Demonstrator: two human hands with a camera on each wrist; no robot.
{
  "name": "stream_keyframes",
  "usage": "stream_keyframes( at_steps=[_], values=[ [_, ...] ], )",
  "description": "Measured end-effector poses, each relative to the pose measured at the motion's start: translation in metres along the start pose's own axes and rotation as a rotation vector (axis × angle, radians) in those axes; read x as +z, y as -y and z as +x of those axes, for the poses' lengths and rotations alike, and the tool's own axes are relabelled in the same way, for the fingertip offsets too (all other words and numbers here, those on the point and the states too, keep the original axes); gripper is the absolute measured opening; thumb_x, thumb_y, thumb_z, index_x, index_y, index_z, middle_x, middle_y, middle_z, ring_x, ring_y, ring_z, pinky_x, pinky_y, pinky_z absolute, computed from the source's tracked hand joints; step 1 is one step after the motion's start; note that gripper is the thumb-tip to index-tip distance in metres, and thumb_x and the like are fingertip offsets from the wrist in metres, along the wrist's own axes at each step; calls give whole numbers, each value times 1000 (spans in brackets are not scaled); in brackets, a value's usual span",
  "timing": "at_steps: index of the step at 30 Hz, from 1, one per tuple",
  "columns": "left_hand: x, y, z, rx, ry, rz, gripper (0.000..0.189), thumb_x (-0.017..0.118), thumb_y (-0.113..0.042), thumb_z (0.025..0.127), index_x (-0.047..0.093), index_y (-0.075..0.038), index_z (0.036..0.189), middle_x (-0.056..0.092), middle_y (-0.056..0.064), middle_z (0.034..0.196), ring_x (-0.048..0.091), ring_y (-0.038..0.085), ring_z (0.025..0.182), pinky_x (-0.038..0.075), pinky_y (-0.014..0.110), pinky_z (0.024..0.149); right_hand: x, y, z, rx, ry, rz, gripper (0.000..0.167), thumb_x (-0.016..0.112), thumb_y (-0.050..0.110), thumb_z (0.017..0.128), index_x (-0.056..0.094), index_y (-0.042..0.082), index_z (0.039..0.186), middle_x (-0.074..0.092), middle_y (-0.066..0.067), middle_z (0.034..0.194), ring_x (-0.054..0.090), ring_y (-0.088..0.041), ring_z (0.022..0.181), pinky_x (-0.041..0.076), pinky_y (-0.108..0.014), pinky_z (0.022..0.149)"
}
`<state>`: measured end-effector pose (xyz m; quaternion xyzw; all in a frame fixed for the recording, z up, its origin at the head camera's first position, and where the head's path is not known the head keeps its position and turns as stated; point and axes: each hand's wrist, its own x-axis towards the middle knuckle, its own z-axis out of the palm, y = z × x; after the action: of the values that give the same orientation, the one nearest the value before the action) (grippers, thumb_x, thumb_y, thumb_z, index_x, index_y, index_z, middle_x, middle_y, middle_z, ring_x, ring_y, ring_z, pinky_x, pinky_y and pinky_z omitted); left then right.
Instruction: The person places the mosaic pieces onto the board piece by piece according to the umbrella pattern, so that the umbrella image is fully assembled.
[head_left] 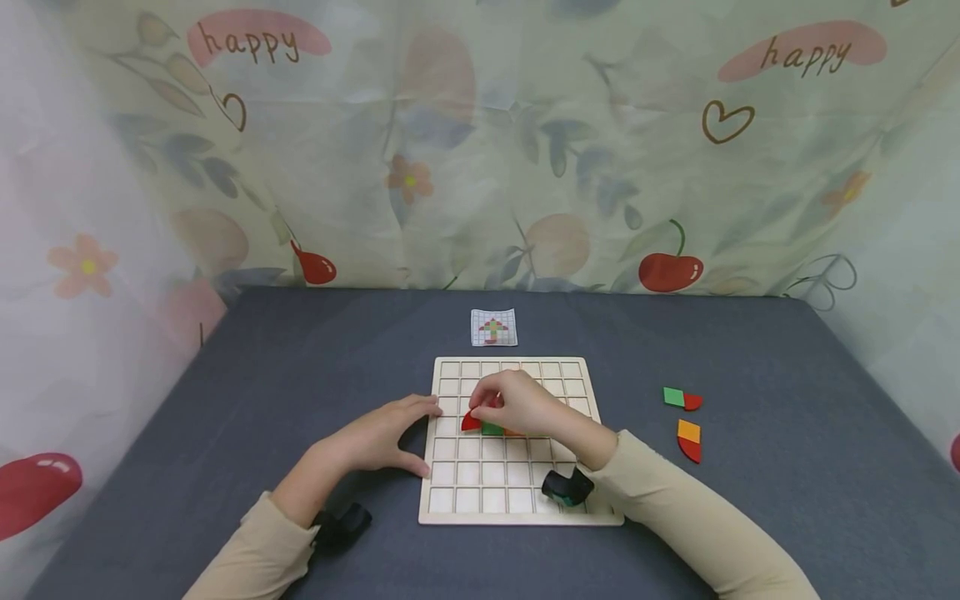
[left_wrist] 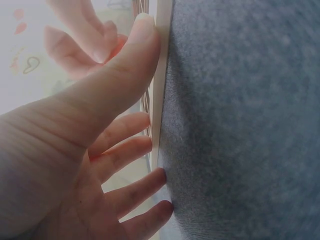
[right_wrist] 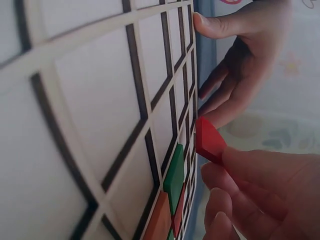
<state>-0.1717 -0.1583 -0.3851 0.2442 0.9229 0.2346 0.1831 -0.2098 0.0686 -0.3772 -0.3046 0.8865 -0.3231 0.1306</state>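
A wooden grid board (head_left: 480,517) lies on the dark table. Over its middle, my right hand (head_left: 521,404) pinches a red quarter-round tile (right_wrist: 209,139) between thumb and fingers, with the tile tilted up off the grid in the right wrist view. Next to it, a green tile (right_wrist: 174,175) and an orange tile (right_wrist: 158,217) sit in grid squares, with a bit of another red tile (right_wrist: 178,210) showing behind them. My left hand (head_left: 378,435) rests at the board's left edge, thumb and fingers spread and fingertips touching the rim.
A small pattern card (head_left: 494,327) with a coloured arrow-like figure lies behind the board. To the right are loose tiles: a green one (head_left: 673,397) touching a red one (head_left: 693,402), and an orange one (head_left: 688,431) above another red one (head_left: 690,451). A printed curtain (head_left: 480,208) hangs behind the table.
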Motion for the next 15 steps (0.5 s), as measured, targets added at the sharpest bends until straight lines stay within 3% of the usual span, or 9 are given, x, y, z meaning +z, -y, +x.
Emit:
stream_keyframes(
  at_steps=[15],
  values=[
    [0,0,-1,15,-5,-5,76,79,-36,72,47,-5,133,38,15,146,38,32,134,33,49,109,6,4,2,15,17,-124,5,69,16,83,69,12,80,64,4,69,50,-6,62,41,-19,60]
  ],
)
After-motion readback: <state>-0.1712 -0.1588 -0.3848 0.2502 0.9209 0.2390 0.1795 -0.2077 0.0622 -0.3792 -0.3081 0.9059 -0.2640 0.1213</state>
